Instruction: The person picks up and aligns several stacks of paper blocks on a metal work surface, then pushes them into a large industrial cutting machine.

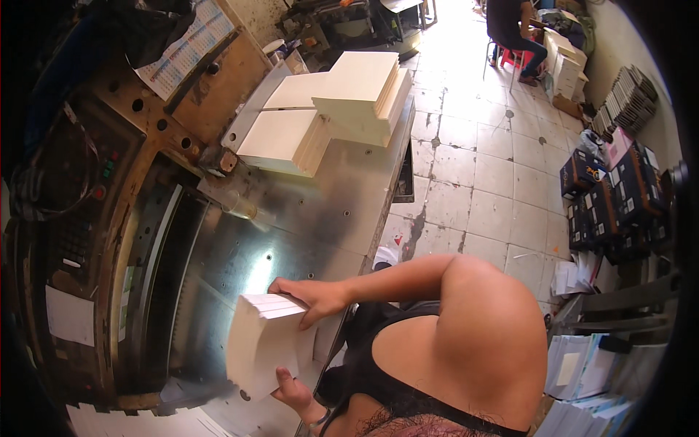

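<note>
A thick stack of cream paper (263,349) stands on the metal cutter table (320,226), its top edge showing separate sections and its side slightly curved. My right hand (314,297) grips the stack's upper end, fingers over the far side and thumb on the near side. Lower down, my left hand (293,393), with a band at the wrist, holds the near side with its thumb raised against the paper; its other fingers are mostly hidden behind the stack.
Several tall paper stacks (357,95) sit at the table's far end. A dark control panel (87,175) and the machine's slot (171,269) lie to the left. Dark boxes (611,189) and bundled printed sheets (575,364) line the right. A person (510,29) sits in the background.
</note>
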Demonstrator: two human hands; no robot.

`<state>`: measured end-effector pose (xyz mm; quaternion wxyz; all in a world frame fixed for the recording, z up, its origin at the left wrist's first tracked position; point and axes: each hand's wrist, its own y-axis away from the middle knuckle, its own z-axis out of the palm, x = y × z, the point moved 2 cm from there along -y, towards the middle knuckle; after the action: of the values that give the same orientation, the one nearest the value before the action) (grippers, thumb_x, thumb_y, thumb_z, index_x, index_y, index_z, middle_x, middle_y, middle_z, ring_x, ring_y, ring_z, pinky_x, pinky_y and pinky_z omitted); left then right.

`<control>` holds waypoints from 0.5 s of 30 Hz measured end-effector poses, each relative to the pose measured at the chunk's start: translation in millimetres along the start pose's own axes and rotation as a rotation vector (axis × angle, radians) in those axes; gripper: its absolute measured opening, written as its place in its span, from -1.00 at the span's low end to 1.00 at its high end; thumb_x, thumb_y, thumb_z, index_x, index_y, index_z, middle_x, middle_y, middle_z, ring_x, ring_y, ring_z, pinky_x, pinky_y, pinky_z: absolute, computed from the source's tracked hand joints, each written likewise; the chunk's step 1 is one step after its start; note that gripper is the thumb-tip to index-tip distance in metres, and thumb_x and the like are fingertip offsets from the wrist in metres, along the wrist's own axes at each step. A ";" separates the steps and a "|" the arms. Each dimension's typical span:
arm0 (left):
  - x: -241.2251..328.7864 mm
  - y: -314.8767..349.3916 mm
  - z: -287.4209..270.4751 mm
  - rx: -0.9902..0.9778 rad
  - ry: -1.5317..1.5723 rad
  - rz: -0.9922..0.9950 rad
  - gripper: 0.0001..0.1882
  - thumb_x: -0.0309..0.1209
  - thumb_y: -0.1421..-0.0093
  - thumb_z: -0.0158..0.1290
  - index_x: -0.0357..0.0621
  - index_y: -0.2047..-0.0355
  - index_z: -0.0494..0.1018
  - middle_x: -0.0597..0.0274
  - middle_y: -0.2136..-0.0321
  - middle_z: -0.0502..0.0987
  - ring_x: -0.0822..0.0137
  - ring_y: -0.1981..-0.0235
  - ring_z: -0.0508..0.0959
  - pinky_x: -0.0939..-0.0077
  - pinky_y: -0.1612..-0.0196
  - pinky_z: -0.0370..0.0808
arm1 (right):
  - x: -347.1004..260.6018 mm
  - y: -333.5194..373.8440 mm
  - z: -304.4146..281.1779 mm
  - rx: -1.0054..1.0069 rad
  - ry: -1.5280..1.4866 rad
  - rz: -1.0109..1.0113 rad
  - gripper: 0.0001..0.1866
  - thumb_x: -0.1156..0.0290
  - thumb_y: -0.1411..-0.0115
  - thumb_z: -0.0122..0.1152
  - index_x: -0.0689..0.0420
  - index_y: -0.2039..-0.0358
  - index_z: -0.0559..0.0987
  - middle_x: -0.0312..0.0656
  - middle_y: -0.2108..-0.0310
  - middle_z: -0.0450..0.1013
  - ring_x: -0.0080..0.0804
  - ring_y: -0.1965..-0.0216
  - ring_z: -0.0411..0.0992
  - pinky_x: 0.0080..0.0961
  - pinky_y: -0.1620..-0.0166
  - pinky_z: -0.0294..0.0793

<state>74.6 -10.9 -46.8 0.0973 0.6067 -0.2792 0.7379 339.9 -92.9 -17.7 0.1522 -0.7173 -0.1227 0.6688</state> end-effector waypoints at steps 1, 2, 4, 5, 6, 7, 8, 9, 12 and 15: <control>-4.4 0.0 0.6 0.014 -0.015 0.033 -0.31 -0.25 -0.39 0.05 -0.34 -0.39 0.09 -0.12 -0.26 0.32 0.00 -0.22 0.41 0.03 -0.31 0.34 | 6.3 3.1 1.2 0.016 -0.032 -0.020 -0.12 0.32 -0.01 0.41 0.21 -0.29 0.16 -0.02 -0.12 0.37 -0.21 -0.20 0.35 -0.26 -0.19 0.37; -8.4 -0.5 1.1 0.026 -0.030 0.067 -0.27 -0.20 -0.37 0.04 -0.33 -0.40 0.08 -0.12 -0.26 0.32 0.00 -0.22 0.41 0.02 -0.31 0.33 | 11.4 5.2 3.7 0.032 -0.064 -0.041 -0.10 0.29 0.01 0.41 0.21 -0.28 0.16 -0.04 -0.11 0.35 -0.24 -0.20 0.34 -0.27 -0.19 0.36; -19.8 -2.6 0.3 0.028 -0.002 0.098 -0.26 -0.14 -0.36 0.02 -0.33 -0.38 0.08 -0.12 -0.26 0.31 -0.01 -0.22 0.41 0.01 -0.30 0.34 | 9.6 3.1 11.7 0.050 -0.078 -0.061 -0.11 0.24 0.03 0.40 0.22 -0.27 0.18 -0.02 -0.10 0.36 -0.21 -0.18 0.35 -0.26 -0.19 0.36; -24.6 -4.2 -0.7 0.024 0.023 0.131 -0.25 -0.08 -0.35 -0.01 -0.34 -0.37 0.09 -0.12 -0.25 0.31 -0.01 -0.21 0.41 0.01 -0.29 0.34 | 8.9 1.9 14.3 0.073 -0.093 -0.085 -0.11 0.20 0.04 0.39 0.22 -0.26 0.20 -0.01 -0.08 0.36 -0.19 -0.17 0.36 -0.24 -0.19 0.36; -30.7 -6.6 -1.6 0.025 0.029 0.130 -0.25 -0.08 -0.35 -0.01 -0.34 -0.37 0.09 -0.12 -0.25 0.31 -0.01 -0.21 0.41 0.01 -0.29 0.34 | 9.0 3.2 15.0 0.072 -0.088 -0.081 -0.11 0.20 0.04 0.39 0.22 -0.26 0.20 -0.01 -0.08 0.36 -0.19 -0.17 0.36 -0.24 -0.19 0.36; -35.9 -10.3 -3.6 0.020 0.012 0.125 -0.22 -0.12 -0.31 -0.02 -0.37 -0.38 0.07 -0.14 -0.27 0.30 -0.03 -0.24 0.40 0.03 -0.30 0.35 | 9.2 4.4 14.7 0.098 -0.065 -0.080 -0.12 0.17 0.03 0.39 0.22 -0.25 0.22 -0.01 -0.08 0.36 -0.18 -0.17 0.35 -0.23 -0.19 0.35; -39.1 -12.2 -7.3 0.018 0.007 0.122 -0.21 -0.14 -0.29 -0.02 -0.39 -0.38 0.07 -0.15 -0.28 0.29 -0.04 -0.25 0.39 0.05 -0.30 0.36 | 9.3 6.3 14.2 0.123 -0.042 -0.078 -0.13 0.14 0.02 0.38 0.23 -0.24 0.24 0.00 -0.08 0.35 -0.16 -0.17 0.35 -0.23 -0.19 0.34; -39.6 -15.4 -9.7 0.016 0.001 0.121 -0.20 -0.15 -0.27 -0.02 -0.40 -0.38 0.06 -0.16 -0.29 0.28 -0.05 -0.27 0.39 0.06 -0.31 0.37 | 8.3 7.1 14.5 0.120 -0.036 -0.077 -0.13 0.14 0.02 0.38 0.23 -0.24 0.24 0.00 -0.08 0.35 -0.16 -0.17 0.35 -0.23 -0.19 0.34; -39.8 -13.0 -14.1 0.059 0.013 0.075 -0.31 -0.02 -0.36 -0.05 -0.40 -0.24 0.26 -0.11 -0.18 0.39 -0.01 -0.17 0.44 0.03 -0.24 0.37 | 4.2 9.6 16.3 0.139 -0.032 -0.122 -0.15 0.12 0.02 0.37 0.23 -0.23 0.27 0.00 -0.08 0.36 -0.13 -0.17 0.35 -0.21 -0.19 0.34; -41.2 0.3 -13.8 0.020 -0.041 0.137 -0.35 -0.05 -0.39 -0.06 -0.41 -0.22 0.29 -0.09 -0.16 0.43 0.00 -0.16 0.47 0.06 -0.24 0.39 | 2.9 10.4 19.9 0.098 0.001 -0.090 -0.16 0.15 -0.02 0.39 0.22 -0.24 0.26 -0.02 -0.06 0.35 -0.16 -0.16 0.33 -0.24 -0.20 0.32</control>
<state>72.9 4.2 -87.6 0.0347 0.6020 -0.3146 0.7331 320.0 -100.4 -25.5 0.2169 -0.7032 -0.1219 0.6660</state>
